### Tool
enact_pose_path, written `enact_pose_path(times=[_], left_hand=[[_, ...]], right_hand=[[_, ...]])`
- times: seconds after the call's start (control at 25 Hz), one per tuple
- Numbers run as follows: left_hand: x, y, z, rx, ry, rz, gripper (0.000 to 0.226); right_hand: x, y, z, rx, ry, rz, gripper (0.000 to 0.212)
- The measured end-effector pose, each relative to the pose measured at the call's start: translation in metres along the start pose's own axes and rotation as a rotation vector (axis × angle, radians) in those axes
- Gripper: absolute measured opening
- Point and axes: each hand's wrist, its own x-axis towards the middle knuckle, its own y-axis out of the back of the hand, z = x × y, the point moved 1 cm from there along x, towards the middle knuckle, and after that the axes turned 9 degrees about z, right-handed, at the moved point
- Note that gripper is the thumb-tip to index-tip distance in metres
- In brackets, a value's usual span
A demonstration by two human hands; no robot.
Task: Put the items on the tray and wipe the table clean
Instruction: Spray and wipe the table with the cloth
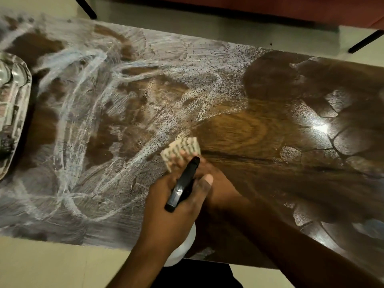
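Note:
My left hand [172, 206] is shut on a spray bottle [182, 186] with a black trigger head and a white body that hangs below the table's front edge. Partly hidden behind it, my right hand [209, 173] presses a folded beige patterned cloth [180, 151] onto the wooden table [259, 129]. White foamy streaks cover the table's left and middle. The right part is bare, shiny dark wood. A steel tray [14, 113] sits at the far left edge, cut off by the frame.
Pale floor shows in front of and behind the table. Black furniture legs [85, 7] stand on the floor at the back left and back right [365, 41]. A reddish surface runs along the top right.

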Motion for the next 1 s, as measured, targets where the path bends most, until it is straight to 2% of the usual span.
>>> enact_pose_path(times=[0.08,0.12,0.16,0.2,0.28,0.36,0.44,0.52,0.64,0.68,0.76,0.8,0.84,0.88,1.0], left_hand=[[0.007,-0.004,0.008,-0.028,-0.025,-0.007,0.021],[0.011,-0.005,0.01,-0.025,-0.043,-0.008,0.023],[0.014,-0.005,0.013,-0.004,-0.053,-0.001,0.028],[0.018,-0.007,0.015,0.016,-0.053,0.009,0.032],[0.024,-0.009,0.017,0.04,-0.049,0.029,0.041],[0.031,-0.012,0.021,0.044,-0.06,0.05,0.048],[0.039,-0.017,0.026,0.022,-0.074,0.061,0.051],[0.05,-0.022,0.03,0.0,-0.07,0.08,0.052],[0.067,-0.028,0.037,-0.014,-0.081,0.092,0.037],[0.073,-0.03,0.04,-0.015,-0.096,0.092,0.033],[0.083,-0.033,0.045,-0.023,-0.114,0.093,0.032],[0.087,-0.033,0.047,-0.025,-0.108,0.101,0.034],[0.091,-0.033,0.05,-0.024,-0.1,0.105,0.037],[0.094,-0.033,0.053,-0.02,-0.101,0.104,0.042],[0.103,-0.035,0.059,-0.021,-0.14,0.099,0.05]], right_hand=[[-0.008,0.018,0.031,-0.14,0.337,-0.055,0.064],[-0.008,0.033,0.055,-0.24,0.405,-0.067,0.066],[-0.005,0.052,0.08,-0.301,0.332,-0.057,0.067],[-0.001,0.072,0.106,-0.315,0.17,-0.021,0.068],[0.007,0.111,0.143,-0.262,-0.212,0.163,0.068],[0.033,0.127,0.149,-0.165,-0.495,0.407,0.066],[0.07,0.118,0.122,-0.077,-0.633,0.502,0.064],[0.092,0.094,0.086,-0.052,-0.509,0.375,0.065],[0.083,0.068,0.04,0.054,-0.173,-0.058,0.066],[0.078,0.069,0.042,0.048,-0.021,-0.132,0.068],[0.084,0.087,0.07,-0.103,0.276,-0.086,0.064],[0.092,0.099,0.092,-0.175,0.301,-0.065,0.062],[0.101,0.113,0.116,-0.242,0.227,-0.042,0.063],[0.108,0.131,0.142,-0.265,0.075,0.018,0.063],[0.126,0.178,0.199,-0.2,-0.386,0.363,0.064]])
